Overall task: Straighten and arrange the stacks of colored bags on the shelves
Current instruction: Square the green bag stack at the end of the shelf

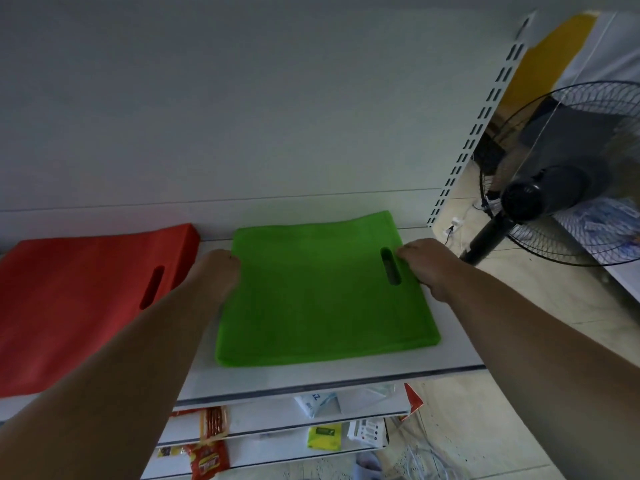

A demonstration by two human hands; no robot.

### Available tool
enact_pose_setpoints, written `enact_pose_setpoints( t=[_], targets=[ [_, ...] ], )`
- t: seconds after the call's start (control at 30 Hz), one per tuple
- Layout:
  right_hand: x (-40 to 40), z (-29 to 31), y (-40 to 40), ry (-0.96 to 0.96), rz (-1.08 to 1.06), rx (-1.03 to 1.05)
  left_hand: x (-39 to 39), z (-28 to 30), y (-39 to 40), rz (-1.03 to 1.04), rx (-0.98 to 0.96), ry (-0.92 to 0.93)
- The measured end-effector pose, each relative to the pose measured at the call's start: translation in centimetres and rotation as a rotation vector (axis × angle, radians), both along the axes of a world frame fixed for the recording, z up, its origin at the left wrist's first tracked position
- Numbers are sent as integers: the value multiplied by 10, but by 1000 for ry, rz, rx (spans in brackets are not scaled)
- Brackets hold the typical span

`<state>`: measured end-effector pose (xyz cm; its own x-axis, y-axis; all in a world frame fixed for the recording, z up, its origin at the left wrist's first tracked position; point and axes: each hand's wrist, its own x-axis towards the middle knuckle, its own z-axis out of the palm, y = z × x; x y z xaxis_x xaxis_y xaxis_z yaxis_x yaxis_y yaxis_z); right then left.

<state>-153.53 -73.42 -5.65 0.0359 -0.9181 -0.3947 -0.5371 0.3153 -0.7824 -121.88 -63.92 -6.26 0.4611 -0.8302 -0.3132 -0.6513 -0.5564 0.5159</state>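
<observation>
The left hand (pixel 221 271) presses the left edge and the right hand (pixel 427 268) grips the right edge of the flat green fabric bag stack (pixel 322 292), its handle slot pointing right, lying square to the white shelf (pixel 346 374).

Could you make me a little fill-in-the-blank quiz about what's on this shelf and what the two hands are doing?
1. Both hands are at the sides of the stack of ____ bags.
2. The stack left of it is ____.
3. The right hand is beside the bag's cut-out ____.
4. Right of the shelf stands a black ____.

Missing words: green; red; handle; fan
</observation>
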Motion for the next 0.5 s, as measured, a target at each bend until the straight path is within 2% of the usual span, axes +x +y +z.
enact_pose_setpoints(
  t=[0.07, 0.2, 0.5],
  targets=[
    [5, -1, -4, 21, -6, -39, -4, 8, -9, 135, -75, 165],
    [2, 1, 12, 53, -3, -231, -15, 9, 2, 212, -279, 155],
    [-1, -7, 17, 99, 2, -289, -18, 6, 6, 175, -254, 208]
  ],
)
